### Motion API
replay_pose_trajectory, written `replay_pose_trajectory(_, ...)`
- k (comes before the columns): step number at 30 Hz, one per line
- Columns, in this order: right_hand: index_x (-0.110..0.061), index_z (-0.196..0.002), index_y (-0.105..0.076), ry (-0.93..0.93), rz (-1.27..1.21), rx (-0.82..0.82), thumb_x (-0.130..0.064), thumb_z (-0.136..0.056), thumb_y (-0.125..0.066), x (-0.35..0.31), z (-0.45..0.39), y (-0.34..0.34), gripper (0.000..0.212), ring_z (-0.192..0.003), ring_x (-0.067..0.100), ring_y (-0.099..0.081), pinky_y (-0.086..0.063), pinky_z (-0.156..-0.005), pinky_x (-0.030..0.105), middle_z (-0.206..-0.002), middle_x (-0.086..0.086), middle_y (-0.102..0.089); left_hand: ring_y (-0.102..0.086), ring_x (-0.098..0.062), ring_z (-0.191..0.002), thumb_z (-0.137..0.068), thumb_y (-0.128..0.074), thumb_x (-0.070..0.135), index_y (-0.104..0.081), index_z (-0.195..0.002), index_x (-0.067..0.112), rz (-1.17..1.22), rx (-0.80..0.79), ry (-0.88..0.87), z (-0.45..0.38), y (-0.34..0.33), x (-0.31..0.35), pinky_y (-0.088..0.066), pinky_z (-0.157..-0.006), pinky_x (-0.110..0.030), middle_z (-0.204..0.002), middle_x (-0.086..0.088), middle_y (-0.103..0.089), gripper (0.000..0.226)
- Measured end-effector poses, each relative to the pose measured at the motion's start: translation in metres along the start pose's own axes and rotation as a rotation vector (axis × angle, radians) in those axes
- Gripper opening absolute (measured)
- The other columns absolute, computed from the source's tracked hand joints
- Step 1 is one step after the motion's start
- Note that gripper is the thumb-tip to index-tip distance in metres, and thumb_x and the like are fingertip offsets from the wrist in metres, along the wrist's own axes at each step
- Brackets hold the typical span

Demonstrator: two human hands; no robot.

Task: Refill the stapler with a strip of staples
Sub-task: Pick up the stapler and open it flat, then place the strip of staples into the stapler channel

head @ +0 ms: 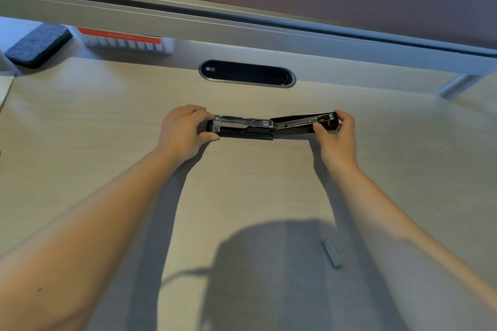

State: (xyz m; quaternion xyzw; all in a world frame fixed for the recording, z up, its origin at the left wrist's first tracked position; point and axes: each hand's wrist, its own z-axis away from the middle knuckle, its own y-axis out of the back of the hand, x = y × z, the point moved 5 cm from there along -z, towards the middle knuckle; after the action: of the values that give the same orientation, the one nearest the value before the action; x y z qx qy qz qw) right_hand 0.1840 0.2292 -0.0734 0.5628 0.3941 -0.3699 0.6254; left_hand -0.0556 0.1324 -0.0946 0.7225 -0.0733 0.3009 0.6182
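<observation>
A black stapler lies across the middle of the pale wooden desk, swung wide open so it is almost flat. Its metal staple channel faces up on the left half. My left hand grips the stapler's left end, around the base and channel front. My right hand pinches the tip of the opened top cover at the right end. A grey strip of staples lies loose on the desk nearer to me, below my right forearm.
An oval black cable grommet sits in the desk just behind the stapler. At the back left are a grey felt eraser and a white box with a red stripe. A grey rail and partition run along the back.
</observation>
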Motion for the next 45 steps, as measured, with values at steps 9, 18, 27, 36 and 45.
replay_pose_trajectory(9,-0.008,-0.137,-0.020,0.014,0.247,-0.195,-0.029,-0.078,-0.064,0.035,0.034,0.019,0.077,-0.133,0.025,-0.032,-0.030,-0.104,0.033,-0.145,0.015,-0.032,-0.052,-0.036,-0.096,-0.074,-0.066,0.025,-0.059,-0.091,0.008,-0.027,-0.030,-0.036,0.016,-0.017,0.015,-0.041,-0.078,-0.042,-0.095,-0.015,-0.063,0.025)
replay_pose_trajectory(18,-0.009,-0.124,-0.042,0.284,0.621,-0.373,-0.048,-0.072,-0.062,0.060,0.104,0.050,0.068,-0.119,0.026,-0.043,-0.037,-0.098,0.038,-0.132,0.012,-0.045,-0.048,-0.027,-0.088,-0.075,-0.066,0.029,-0.057,-0.102,0.008,0.055,0.101,-0.005,0.069,-0.032,0.019,-0.042,-0.078,-0.040,-0.105,-0.019,-0.059,0.035)
replay_pose_trajectory(27,-0.006,-0.105,-0.053,0.384,0.542,-0.093,-0.035,-0.077,-0.063,0.078,0.157,0.070,0.042,-0.108,0.026,-0.052,-0.043,-0.088,0.038,-0.118,0.012,-0.055,-0.049,-0.039,-0.113,-0.075,-0.066,0.024,-0.054,-0.109,0.004,0.155,0.137,0.062,0.112,-0.037,0.030,-0.042,-0.098,-0.051,-0.123,-0.024,-0.054,0.041)
replay_pose_trajectory(36,-0.007,-0.086,-0.061,0.524,0.475,-0.037,-0.020,-0.083,-0.055,0.071,0.165,0.071,0.015,-0.088,0.021,-0.049,-0.037,-0.073,0.031,-0.098,0.012,-0.059,-0.048,-0.034,-0.110,-0.075,-0.065,0.029,-0.055,-0.109,0.007,0.084,0.165,0.053,0.145,-0.033,0.044,-0.043,-0.094,-0.046,-0.119,-0.018,-0.055,0.041)
replay_pose_trajectory(45,-0.007,-0.089,-0.062,0.756,0.255,-0.224,-0.016,-0.084,-0.056,0.021,0.232,0.050,0.012,-0.088,0.015,-0.050,-0.037,-0.070,0.012,-0.089,0.001,-0.055,-0.051,-0.030,-0.103,-0.075,-0.065,0.034,-0.058,-0.101,0.009,-0.050,0.094,-0.055,0.223,-0.022,0.050,-0.043,-0.085,-0.041,-0.110,-0.014,-0.061,0.036)
